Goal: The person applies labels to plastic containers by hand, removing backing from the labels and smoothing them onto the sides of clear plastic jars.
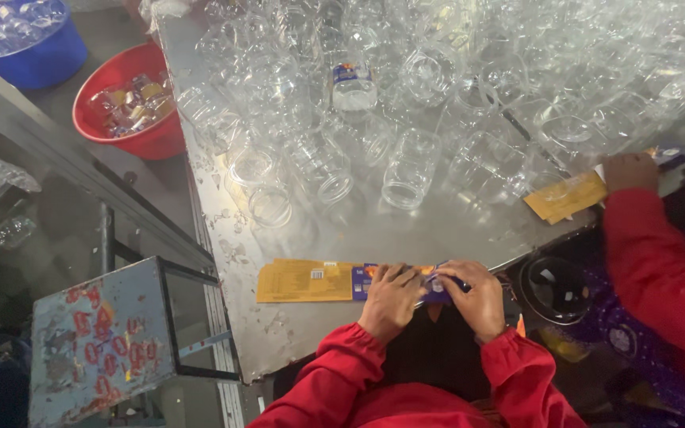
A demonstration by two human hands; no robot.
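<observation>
My left hand (391, 298) presses flat on a stack of long yellow and blue labels (307, 280) lying at the near edge of the metal table (279, 333). My right hand (476, 295) pinches the right end of the top label between fingers and thumb. Both sleeves are red. Just beyond the labels lies a big heap of clear plastic jars (406, 103), most without labels. One jar (353, 84) in the heap wears a blue label.
At the right a co-worker's hand (630, 170) in a red sleeve rests on another yellow label stack (566, 197). A red basin (124, 103) and a blue basin (21, 38) with jars stand at the left. A worn blue stool (97, 341) is below.
</observation>
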